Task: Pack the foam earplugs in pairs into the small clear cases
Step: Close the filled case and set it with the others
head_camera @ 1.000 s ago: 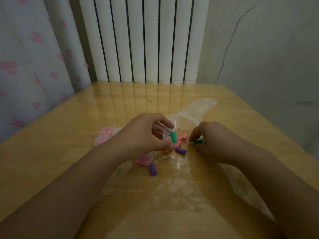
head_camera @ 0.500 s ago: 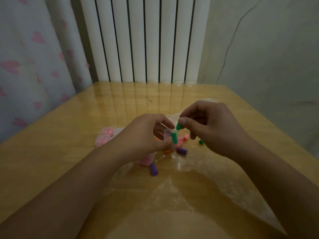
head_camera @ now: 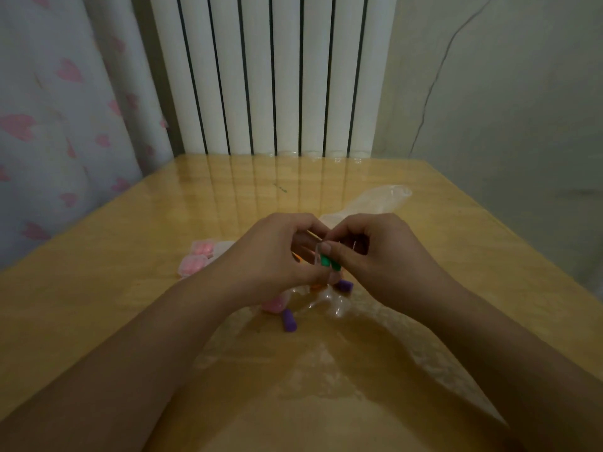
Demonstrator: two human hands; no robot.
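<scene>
1. Bare table [head_camera: 98, 305] lies open at 9 o'clock beyond the packed pink cases [head_camera: 195, 261].
2. Loose purple earplugs [head_camera: 289, 320] and a clear bag [head_camera: 368, 203] crowd the middle, from 6 to 1 o'clock.
3. The radiator [head_camera: 274, 73] closes off 12 o'clock.
4. The table's near right stretch, at 4 o'clock, is covered by crinkled plastic film [head_camera: 424, 353].

cam: you've only got one view, head-worn wide-angle | facing: forward and down over the wooden table [head_camera: 130, 288], toward the white radiator [head_camera: 270, 73] at its far edge | range: close, your forearms fill the bottom | overlap: nothing to compare
</scene>
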